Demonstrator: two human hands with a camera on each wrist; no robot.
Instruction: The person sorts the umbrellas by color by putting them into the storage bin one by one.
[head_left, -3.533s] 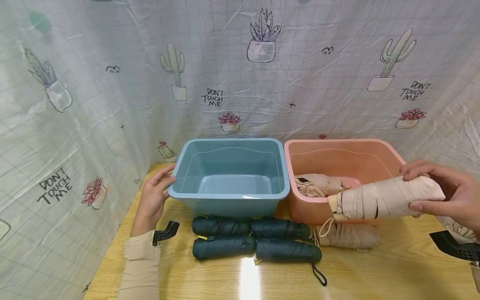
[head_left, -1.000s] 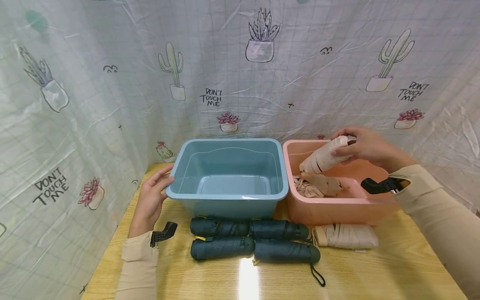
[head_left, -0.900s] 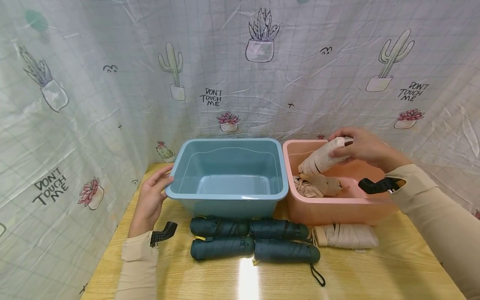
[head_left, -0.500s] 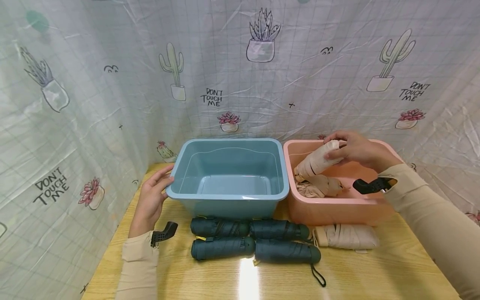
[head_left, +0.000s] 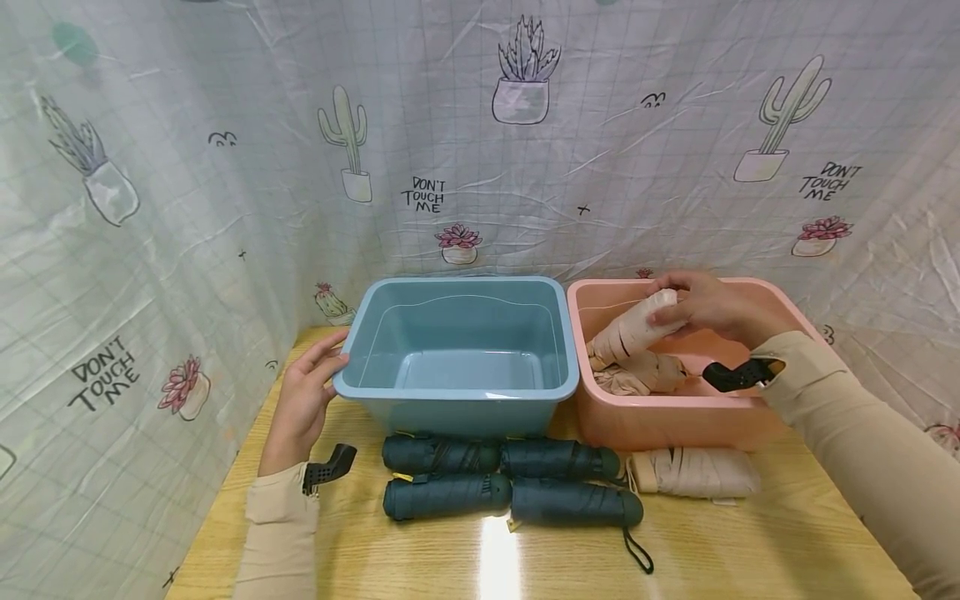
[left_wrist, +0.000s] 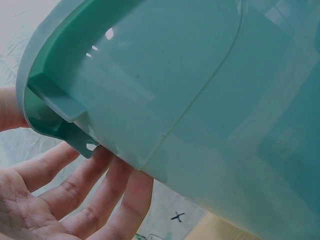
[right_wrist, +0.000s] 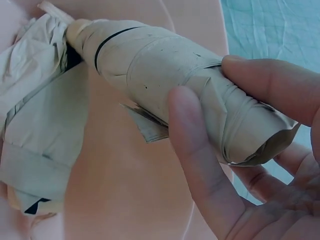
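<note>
1. One blue plastic tub [head_left: 457,414], centre.
2. One pink plastic tub [head_left: 675,425], right.
3. Four dark folded umbrellas [head_left: 440,455] [head_left: 442,497] [head_left: 557,459] [head_left: 572,502], lower middle.
4. At least three beige folded umbrellas [head_left: 630,327] [head_left: 652,371] [head_left: 701,472], right half; overlap prevents an exact count.
5. Two hands [head_left: 303,392] [head_left: 708,307].
6. Two black wrist attachments [head_left: 328,470] [head_left: 731,378].

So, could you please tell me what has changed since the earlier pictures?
The right hand moved the held umbrella leftward into the pink bin and lowered it there, without letting go. Unchanged: the left hand touching the blue bin, the four dark umbrellas and one beige umbrella on the table.
</note>
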